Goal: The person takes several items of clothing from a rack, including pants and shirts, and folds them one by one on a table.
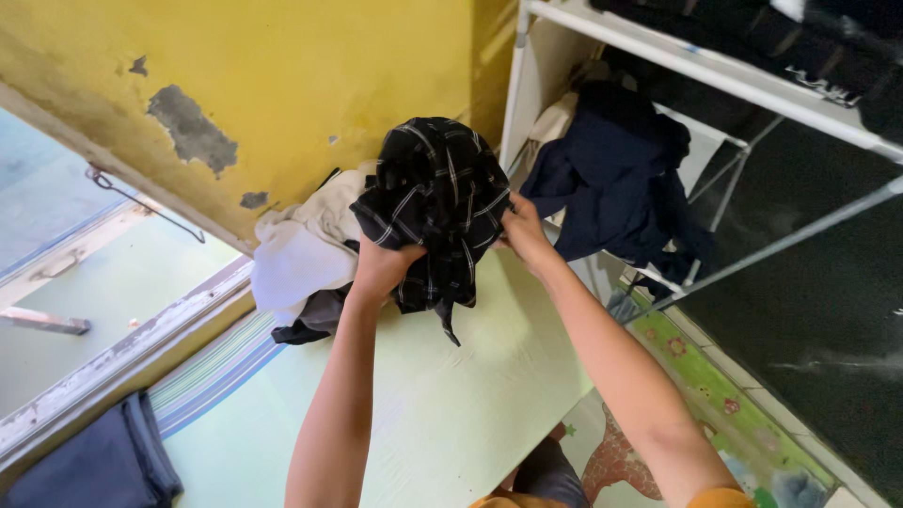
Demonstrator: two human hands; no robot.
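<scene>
A black shirt with thin white checks is bunched up and lifted above a pale green table. My left hand grips it from below at its left side. My right hand pinches its right edge. Behind it, against the yellow wall, lies a heap of white and grey clothes.
A white metal rack stands at the right with a dark navy garment hanging over it and black clothes on top. A folded dark blue cloth lies at the lower left by a window frame. A patterned floor mat shows at the lower right.
</scene>
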